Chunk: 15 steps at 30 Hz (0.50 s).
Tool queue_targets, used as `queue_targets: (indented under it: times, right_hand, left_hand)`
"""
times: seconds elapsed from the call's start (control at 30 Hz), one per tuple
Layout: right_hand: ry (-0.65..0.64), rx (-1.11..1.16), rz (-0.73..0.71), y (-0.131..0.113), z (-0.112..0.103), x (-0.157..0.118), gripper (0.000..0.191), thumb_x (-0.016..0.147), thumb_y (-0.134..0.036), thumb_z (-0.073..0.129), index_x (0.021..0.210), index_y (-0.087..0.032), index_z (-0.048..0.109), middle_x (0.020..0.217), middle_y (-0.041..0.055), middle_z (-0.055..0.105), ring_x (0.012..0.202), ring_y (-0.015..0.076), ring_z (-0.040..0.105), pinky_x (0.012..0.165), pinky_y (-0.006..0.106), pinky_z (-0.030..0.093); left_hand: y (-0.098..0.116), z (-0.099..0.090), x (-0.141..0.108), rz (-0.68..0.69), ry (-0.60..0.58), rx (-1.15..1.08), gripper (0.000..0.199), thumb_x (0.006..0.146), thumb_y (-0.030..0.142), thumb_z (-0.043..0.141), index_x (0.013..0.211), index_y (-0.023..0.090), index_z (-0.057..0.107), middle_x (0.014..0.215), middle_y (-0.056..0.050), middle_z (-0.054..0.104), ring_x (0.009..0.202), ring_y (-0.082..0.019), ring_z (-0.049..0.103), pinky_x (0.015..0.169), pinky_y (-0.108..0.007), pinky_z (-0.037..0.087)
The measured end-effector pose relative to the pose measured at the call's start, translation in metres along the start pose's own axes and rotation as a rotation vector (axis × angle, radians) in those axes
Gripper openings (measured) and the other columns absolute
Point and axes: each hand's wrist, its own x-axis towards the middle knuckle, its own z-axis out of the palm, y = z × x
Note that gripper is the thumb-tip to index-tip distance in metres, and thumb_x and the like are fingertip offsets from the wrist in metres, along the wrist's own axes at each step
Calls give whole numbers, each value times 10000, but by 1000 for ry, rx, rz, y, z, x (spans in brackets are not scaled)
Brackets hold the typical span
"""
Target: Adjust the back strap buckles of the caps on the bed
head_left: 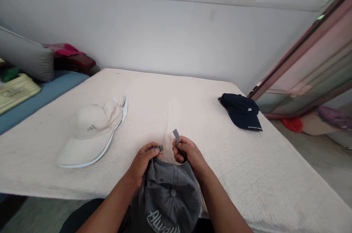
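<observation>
A dark grey baseball cap (172,192) with light lettering hangs at the table's near edge, its back opening facing away from me. My left hand (144,159) pinches the strap end that carries a small metal buckle (160,148). Between thumb and fingers, my right hand (189,154) grips the other strap (176,135), whose loose grey tip sticks up. The two strap ends are apart, with a gap between them. The cap's brim is out of view at the bottom.
A cream wide-brimmed hat (93,126) lies on the left of the cloth-covered table (170,90). On the right sits a navy cap (242,110). A wall (165,35) stands behind the table. A grey cushion (30,55) is at the far left, a glass sliding door (310,64) at the right.
</observation>
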Motion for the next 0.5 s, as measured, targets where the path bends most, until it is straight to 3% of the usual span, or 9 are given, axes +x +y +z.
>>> queue_targets:
  times: [0.13,0.3,0.5]
  right_hand:
    - [-21,45,-7,2,1,0,91,696,-144,587,782,-158,562,638,-21,550,402,32,360,405,196,205]
    - [-41,1,28,7,5,1,169,721,-248,684,774,-158,552,575,-57,503,367,16,317,374,185,180]
    - [-177,-72,66,10,5,-1,251,730,-346,702,788,-150,556,582,-35,551,380,22,330,375,178,217]
  left_hand:
    - [-2,0,0,-26,25,-39,165,650,196,745,754,167,621,573,41,602,484,-67,508,486,-169,390]
    - [-7,-2,1,-20,6,-17,160,670,195,745,781,170,633,591,31,624,516,-78,542,524,-179,416]
    - [-10,-1,2,-12,-70,68,127,692,212,739,731,168,626,587,33,609,531,-87,550,559,-202,431]
